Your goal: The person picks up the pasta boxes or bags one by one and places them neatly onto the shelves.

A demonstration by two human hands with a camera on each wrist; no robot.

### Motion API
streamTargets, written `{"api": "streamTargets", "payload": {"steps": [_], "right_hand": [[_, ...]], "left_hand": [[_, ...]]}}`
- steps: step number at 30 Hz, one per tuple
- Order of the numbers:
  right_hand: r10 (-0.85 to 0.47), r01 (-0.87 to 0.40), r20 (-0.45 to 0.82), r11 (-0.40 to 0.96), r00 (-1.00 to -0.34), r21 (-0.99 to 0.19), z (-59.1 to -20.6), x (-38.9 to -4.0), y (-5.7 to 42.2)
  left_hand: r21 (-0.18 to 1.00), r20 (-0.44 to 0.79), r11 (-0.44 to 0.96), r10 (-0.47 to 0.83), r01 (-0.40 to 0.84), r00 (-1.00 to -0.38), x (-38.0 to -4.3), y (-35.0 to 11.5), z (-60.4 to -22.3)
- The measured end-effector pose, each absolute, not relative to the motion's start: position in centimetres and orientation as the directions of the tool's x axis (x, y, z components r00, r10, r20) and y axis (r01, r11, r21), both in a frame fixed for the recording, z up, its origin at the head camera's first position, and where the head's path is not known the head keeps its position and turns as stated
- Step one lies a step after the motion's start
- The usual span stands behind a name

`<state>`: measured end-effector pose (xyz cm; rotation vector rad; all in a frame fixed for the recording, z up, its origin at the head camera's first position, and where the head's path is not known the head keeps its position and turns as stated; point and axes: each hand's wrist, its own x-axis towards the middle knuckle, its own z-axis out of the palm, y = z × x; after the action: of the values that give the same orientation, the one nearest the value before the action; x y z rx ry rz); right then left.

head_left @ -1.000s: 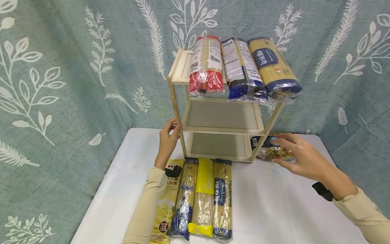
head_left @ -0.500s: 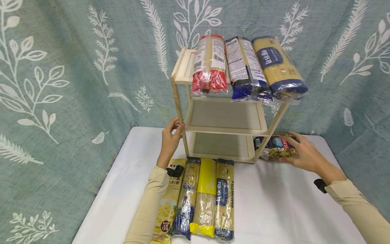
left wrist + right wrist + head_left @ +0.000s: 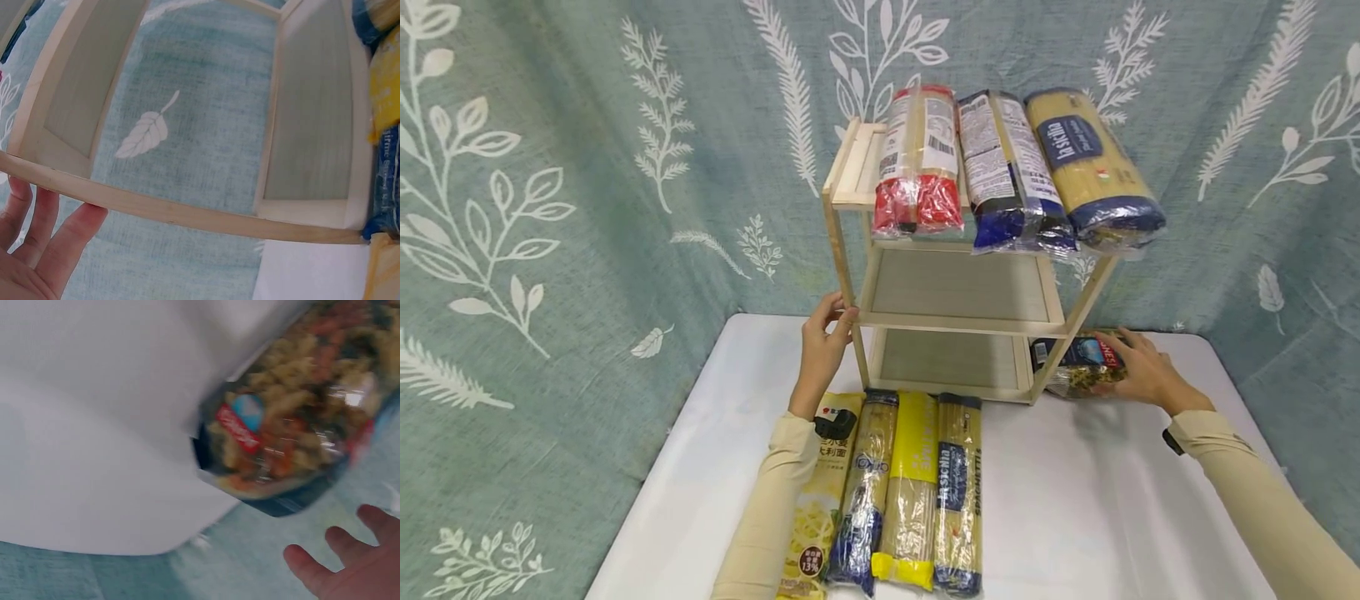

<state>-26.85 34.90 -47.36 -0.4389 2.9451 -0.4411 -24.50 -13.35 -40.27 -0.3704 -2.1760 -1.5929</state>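
My left hand (image 3: 823, 346) holds the left front post of a pale wooden rack (image 3: 961, 283), thumb in front and fingers behind. In the left wrist view, its fingertips meet the wooden post (image 3: 187, 212). At the rack's lower right lies a clear, dark-labelled bag of short pasta (image 3: 1078, 362). My right hand (image 3: 1150, 379) is at the bag's right end, thumb and fingers spread about it. The right wrist view is blurred; there the fingers of my right hand (image 3: 362, 569) stand extended, apart from the pasta bag (image 3: 294, 419).
Three packs lie on the top shelf: a red-ended pack (image 3: 917, 158), a dark blue one (image 3: 1015, 171) and yellow pasta (image 3: 1093, 167). Several long packs, including yellow spaghetti (image 3: 913, 492), lie before the rack on the white table (image 3: 1075, 517). A patterned curtain (image 3: 587, 250) surrounds it.
My right hand has moved back and inward to the pasta bag's right end. The left hand stays on the post. The head view has shifted slightly.
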Motion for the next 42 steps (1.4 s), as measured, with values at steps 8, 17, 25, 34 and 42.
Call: {"api": "streamTargets", "payload": {"steps": [8, 17, 25, 34, 42], "right_hand": [[-0.281, -0.223, -0.155, 0.924, -0.947, -0.309, -49.5, -27.6, 36.2], [-0.284, -0.248, -0.125, 0.938, -0.951, -0.241, -49.4, -27.7, 36.1], [-0.280, -0.240, -0.162, 0.943, -0.946, -0.231, -49.4, -26.4, 36.1], [-0.268, -0.265, -0.048, 0.962, -0.962, -0.067, -50.8, -22.6, 36.2], [-0.129, -0.127, -0.015, 0.984, -0.991, -0.125, -51.8, -19.9, 34.9]], "left_hand": [[0.848, 0.467, 0.297, -0.028, 0.439, -0.884, -24.6, -13.3, -40.4], [0.851, 0.466, 0.294, -0.042, 0.435, -0.884, -24.5, -13.5, -40.2], [0.849, 0.469, 0.293, -0.037, 0.439, -0.882, -24.6, -13.4, -40.4], [0.846, 0.476, 0.297, -0.044, 0.443, -0.878, -24.5, -13.6, -40.5], [0.833, 0.495, 0.309, -0.047, 0.459, -0.867, -24.7, -13.4, -40.6]]}}
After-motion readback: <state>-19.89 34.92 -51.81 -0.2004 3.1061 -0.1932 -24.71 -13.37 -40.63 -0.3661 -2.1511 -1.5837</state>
